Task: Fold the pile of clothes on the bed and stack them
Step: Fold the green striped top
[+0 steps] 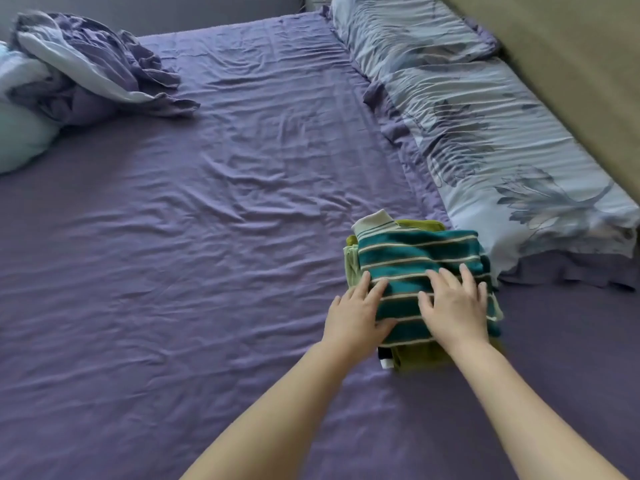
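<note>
Current step, as judged: pressing flat and squaring the top garment of the stack. Folded teal knit top with cream stripes (420, 271) lying uppermost on the stack of folded clothes (420, 358), olive-green and pale-green layers showing beneath, on the wrinkled purple bed sheet (207, 237), toward the bed's right edge, just beside the near end of the long pale-blue floral pillow (485, 133). Left hand (356, 313) laid flat at the top's left edge, fingers straight, grasping nothing. Right hand (453, 306) spread flat on the top's middle, fingers extended, likewise grasping nothing. To do well: press evenly with both palms, smooth outward from centre toward the edges, align the top's edges with the layers below, avoid pushing sideways and shearing the stack. Crumpled purple and pale-blue bedding (86, 74) lying at the bed's far left corner, well apart; no unfolded clothes discernible elsewhere.
</note>
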